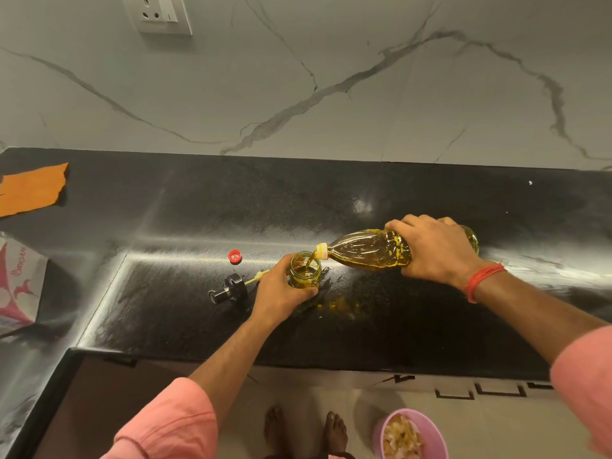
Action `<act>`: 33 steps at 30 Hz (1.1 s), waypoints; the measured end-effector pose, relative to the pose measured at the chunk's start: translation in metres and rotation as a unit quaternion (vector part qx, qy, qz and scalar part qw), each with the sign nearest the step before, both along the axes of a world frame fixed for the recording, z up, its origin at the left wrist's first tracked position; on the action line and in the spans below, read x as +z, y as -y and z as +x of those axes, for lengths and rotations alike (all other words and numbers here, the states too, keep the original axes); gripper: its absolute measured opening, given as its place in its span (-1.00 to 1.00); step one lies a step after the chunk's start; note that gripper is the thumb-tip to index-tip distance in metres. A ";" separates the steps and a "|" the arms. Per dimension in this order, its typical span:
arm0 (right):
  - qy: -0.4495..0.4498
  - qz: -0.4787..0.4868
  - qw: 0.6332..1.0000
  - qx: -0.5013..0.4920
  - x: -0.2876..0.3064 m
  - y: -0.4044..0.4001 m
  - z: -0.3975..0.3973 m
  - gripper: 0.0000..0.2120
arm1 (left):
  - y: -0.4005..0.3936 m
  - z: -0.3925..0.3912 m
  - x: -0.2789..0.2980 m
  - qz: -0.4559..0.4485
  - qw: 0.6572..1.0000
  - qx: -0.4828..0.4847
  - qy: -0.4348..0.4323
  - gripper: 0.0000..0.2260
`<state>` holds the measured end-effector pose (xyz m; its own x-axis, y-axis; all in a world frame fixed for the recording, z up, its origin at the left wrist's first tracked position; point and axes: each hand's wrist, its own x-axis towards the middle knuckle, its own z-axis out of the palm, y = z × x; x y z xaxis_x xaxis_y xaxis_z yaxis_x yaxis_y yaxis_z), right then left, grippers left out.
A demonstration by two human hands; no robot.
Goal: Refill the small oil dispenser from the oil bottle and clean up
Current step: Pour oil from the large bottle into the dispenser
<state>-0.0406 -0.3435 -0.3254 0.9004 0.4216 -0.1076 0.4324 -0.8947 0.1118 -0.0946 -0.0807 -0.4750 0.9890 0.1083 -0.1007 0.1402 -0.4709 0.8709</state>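
At the bottom of the view a pink bowl (430, 425) with pale scraps in it sits on the floor beside the person's bare feet (335, 430). Above the black granite counter (397, 326), a few yellow oil drops (337, 305) lie just in front of the work. The left hand (281, 289) curls round the small glass oil dispenser (305, 270), which stands upright and uncapped on the counter, fingers wrapped on its near side. The right hand (433, 248), with a red thread at the wrist, grips the oil bottle (367, 249) over its rear half; the bottle is tipped nearly level, its yellow-collared neck just over the dispenser's mouth, and a thin stream of amber oil runs into it. Just left of the dispenser lies the black pump top (230, 288) on its side, its pale dip tube pointing toward the left hand. The red bottle cap (234, 256) rests a little beyond it. Far left, an orange cloth (31, 188) lies flat near the marble-patterned wall, and a printed carton (18, 283) sits at the counter's left edge. A white wall socket (159, 13) is mounted high on the wall.
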 end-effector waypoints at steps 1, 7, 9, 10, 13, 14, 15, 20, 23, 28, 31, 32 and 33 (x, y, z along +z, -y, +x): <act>0.001 0.000 1.000 0.000 0.000 0.000 0.000 -0.27 | 0.000 0.000 0.000 -0.001 1.000 0.000 0.000 -0.40; 0.008 -0.001 1.000 0.002 -0.003 0.002 0.001 -0.27 | 0.000 -0.001 0.002 -0.007 1.000 0.003 0.002 -0.42; 0.012 0.000 1.000 0.002 -0.003 0.001 0.001 -0.27 | 0.000 -0.001 0.001 -0.009 1.000 0.004 0.002 -0.41; 0.013 -0.001 1.000 0.002 -0.003 0.001 0.002 -0.27 | 0.000 -0.001 0.001 -0.009 1.000 0.003 0.002 -0.41; 0.012 0.000 1.000 0.001 -0.003 0.002 0.002 -0.28 | 0.000 -0.001 0.001 -0.010 1.000 0.001 0.003 -0.41; 0.012 0.001 1.000 0.000 -0.002 0.002 0.001 -0.28 | 0.000 -0.001 0.001 -0.009 1.000 0.001 0.003 -0.41; 0.012 0.001 1.000 0.000 -0.002 0.002 0.001 -0.28 | 0.000 -0.001 0.001 -0.008 1.000 0.000 0.002 -0.40; 0.011 -0.003 1.000 -0.001 -0.001 0.002 0.002 -0.28 | 0.000 -0.001 0.000 -0.002 1.000 -0.003 0.004 -0.40; 0.009 -0.003 1.000 -0.003 0.001 0.002 0.001 -0.27 | -0.001 -0.001 0.000 -0.001 1.000 -0.003 0.002 -0.40; 0.010 -0.005 1.000 -0.003 0.001 0.001 0.002 -0.27 | 0.000 -0.002 0.002 0.002 1.000 -0.006 0.000 -0.41; 0.011 -0.006 1.000 -0.003 0.002 0.002 0.002 -0.26 | 0.000 -0.002 0.001 0.006 1.000 -0.005 -0.002 -0.41; 0.013 -0.006 1.000 -0.002 0.002 0.002 0.002 -0.26 | 0.000 -0.002 0.001 0.007 1.000 -0.005 -0.003 -0.40; 0.015 -0.006 1.000 -0.002 0.001 0.003 0.002 -0.25 | 0.000 -0.001 0.001 0.007 1.000 -0.005 -0.004 -0.40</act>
